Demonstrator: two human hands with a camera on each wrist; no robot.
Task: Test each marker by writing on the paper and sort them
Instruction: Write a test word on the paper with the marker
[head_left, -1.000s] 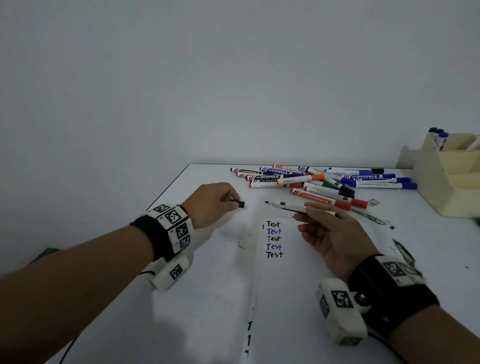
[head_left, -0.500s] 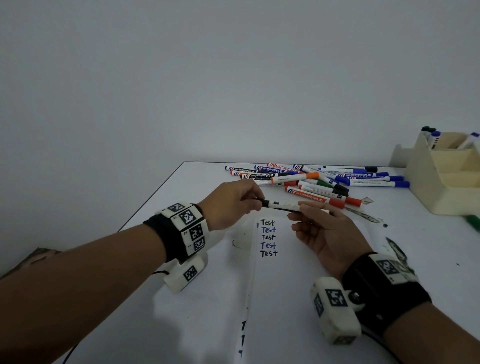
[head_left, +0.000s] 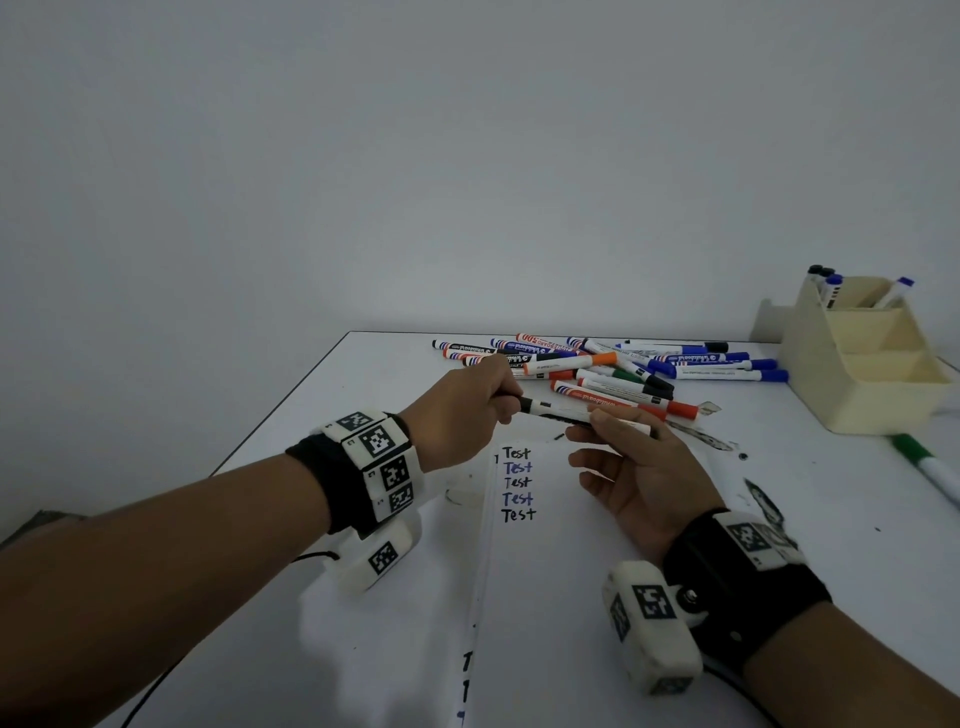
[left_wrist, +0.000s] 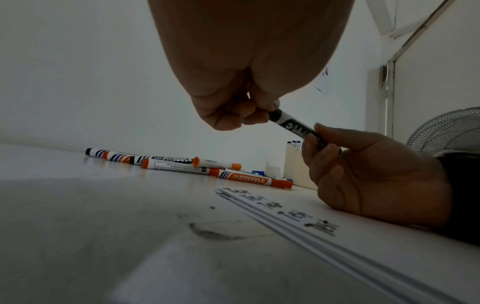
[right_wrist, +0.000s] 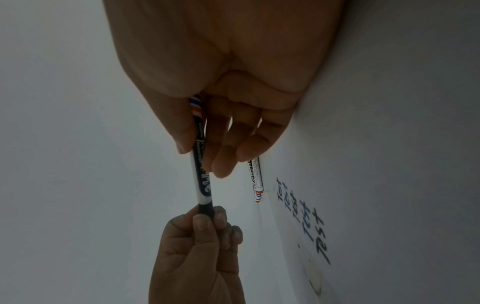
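A white marker with a black cap (head_left: 563, 410) (left_wrist: 291, 125) (right_wrist: 201, 174) hangs level above the paper (head_left: 571, 597). My left hand (head_left: 467, 410) (left_wrist: 241, 111) (right_wrist: 205, 224) pinches the black cap on the marker's left end. My right hand (head_left: 623, 447) (left_wrist: 345, 156) (right_wrist: 205, 139) holds the barrel between thumb and fingers, palm up. The paper carries a column of "Test" words (head_left: 518, 483) in black and blue. A pile of loose markers (head_left: 608, 369) lies behind the hands.
A cream stepped organiser (head_left: 862, 358) stands at the back right with a few markers upright in its top compartment (head_left: 831, 283). A green marker (head_left: 930, 467) lies at the right edge. Ink smudges (head_left: 696, 436) mark the table; its left edge (head_left: 280, 400) runs diagonally.
A second ago my left hand held the black cap apart from the uncapped marker. It moved right and pushed the cap onto the tip. The cap is now on the marker.
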